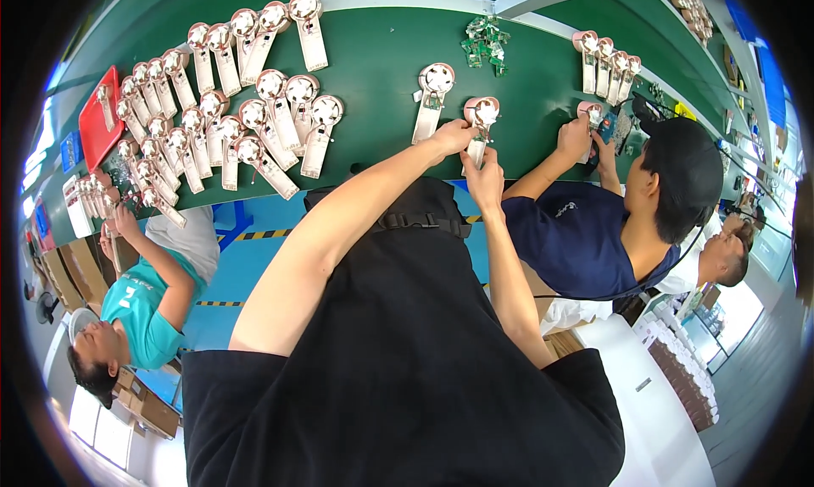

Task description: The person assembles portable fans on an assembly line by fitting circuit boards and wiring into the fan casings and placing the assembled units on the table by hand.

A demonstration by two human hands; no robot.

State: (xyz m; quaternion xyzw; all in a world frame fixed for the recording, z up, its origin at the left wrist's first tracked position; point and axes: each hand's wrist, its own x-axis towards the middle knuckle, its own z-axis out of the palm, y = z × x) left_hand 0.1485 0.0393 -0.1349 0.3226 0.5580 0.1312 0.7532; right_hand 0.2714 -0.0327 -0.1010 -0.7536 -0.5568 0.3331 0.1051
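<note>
At the green table (373, 72), the left hand (456, 137) and right hand (485, 180) grasp an uncovered fan (482, 112), seemingly unfinished like the left-side fans (326, 110).

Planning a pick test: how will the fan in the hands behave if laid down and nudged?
Probably stiff: the fan looks like hard plastic with a straight handle. Perhaps head-heavy, since its round head is wider than the handle. Unlikely to roll: similar fans rest flat on the table.

The left forearm (373, 196) is stretched diagonally inward, the right forearm (510, 267) more steeply; the left hand (455, 138) is held just beyond the right hand (484, 180), both curled.
</note>
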